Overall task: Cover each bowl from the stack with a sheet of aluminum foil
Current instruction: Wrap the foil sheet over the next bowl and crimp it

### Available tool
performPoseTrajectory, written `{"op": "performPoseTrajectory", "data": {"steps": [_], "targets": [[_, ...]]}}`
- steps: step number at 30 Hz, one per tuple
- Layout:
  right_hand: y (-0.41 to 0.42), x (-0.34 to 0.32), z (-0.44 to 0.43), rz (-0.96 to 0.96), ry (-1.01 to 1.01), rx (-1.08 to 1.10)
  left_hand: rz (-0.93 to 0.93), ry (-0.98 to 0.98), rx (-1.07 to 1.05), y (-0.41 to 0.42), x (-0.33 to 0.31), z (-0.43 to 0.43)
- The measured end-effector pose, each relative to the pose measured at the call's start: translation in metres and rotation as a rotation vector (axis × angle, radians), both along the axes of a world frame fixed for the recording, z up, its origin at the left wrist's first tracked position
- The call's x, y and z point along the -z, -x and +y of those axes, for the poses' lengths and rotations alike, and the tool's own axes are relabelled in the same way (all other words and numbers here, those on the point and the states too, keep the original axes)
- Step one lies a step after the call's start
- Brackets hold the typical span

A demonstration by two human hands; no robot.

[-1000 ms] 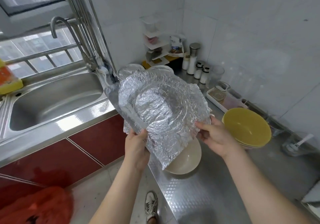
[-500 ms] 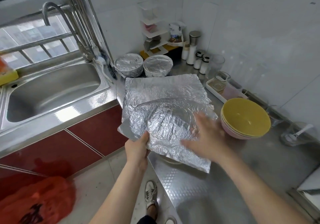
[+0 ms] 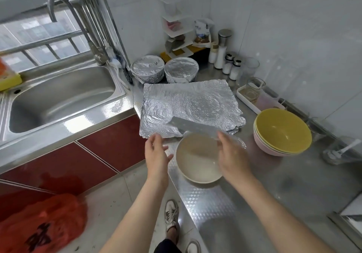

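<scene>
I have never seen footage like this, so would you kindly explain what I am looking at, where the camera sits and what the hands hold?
No machine here: a person wears one wide-angle camera on the head, looking down at their bare hands. On the steel counter sit an uncovered cream bowl, a pile of foil sheets behind it, two foil-covered bowls by the wall, and a bowl stack topped by a yellow one. The left hand hovers open beside the cream bowl, holding nothing. The right hand is at its right rim near a blurred foil edge; whether it grips that I cannot tell.
</scene>
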State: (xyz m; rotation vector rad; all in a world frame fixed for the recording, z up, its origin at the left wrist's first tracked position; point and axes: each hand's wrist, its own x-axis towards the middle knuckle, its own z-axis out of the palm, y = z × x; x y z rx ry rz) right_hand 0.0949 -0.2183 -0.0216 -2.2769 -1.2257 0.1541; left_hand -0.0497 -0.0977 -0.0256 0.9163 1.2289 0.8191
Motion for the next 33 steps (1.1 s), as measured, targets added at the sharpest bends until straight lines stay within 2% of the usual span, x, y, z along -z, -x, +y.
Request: {"op": "performPoseTrajectory", "data": {"steps": [2,3,5,8,10,12,14,17,19,22,24,30,32,33], "targets": [[-0.008,-0.003,0.000,0.083,0.000,0.079,0.292,-0.129,0.222,0.008,0.019,-0.009],[-0.011,-0.005,0.000,0.096,-0.015,0.098,0.378,-0.135,0.334,0.010,0.028,-0.013],[-0.010,-0.012,0.001,0.031,-0.072,0.078,0.441,-0.064,0.459,0.009,0.039,-0.019],[0.007,-0.005,0.001,-0.217,-0.060,-0.024,0.432,0.008,0.488,0.003,0.050,-0.025],[0.022,0.008,-0.003,-0.317,0.036,-0.092,0.375,0.065,0.484,0.001,0.049,-0.032],[0.032,0.024,-0.014,-0.319,0.157,-0.143,0.247,0.179,0.450,0.003,0.042,-0.037],[0.040,0.040,-0.023,-0.296,0.272,-0.180,0.069,0.328,0.278,0.015,0.034,-0.033],[0.043,0.052,-0.036,-0.329,0.332,-0.211,-0.294,0.484,0.031,0.044,0.022,-0.015],[0.044,0.055,-0.040,-0.324,0.383,-0.248,-0.340,0.499,0.098,0.063,0.018,-0.004],[0.045,0.058,-0.042,-0.317,0.425,-0.290,-0.073,0.334,0.275,0.068,0.018,-0.004],[0.044,0.061,-0.043,-0.311,0.456,-0.318,0.098,0.190,0.262,0.063,0.023,-0.007],[0.032,0.061,-0.047,-0.314,0.443,-0.303,0.212,-0.005,0.183,0.063,0.040,-0.008],[0.025,0.058,-0.049,-0.239,0.374,-0.212,0.349,-0.094,0.208,0.066,0.043,-0.008],[0.018,0.056,-0.050,-0.172,0.321,-0.114,0.472,-0.198,0.224,0.067,0.042,-0.008]]}}
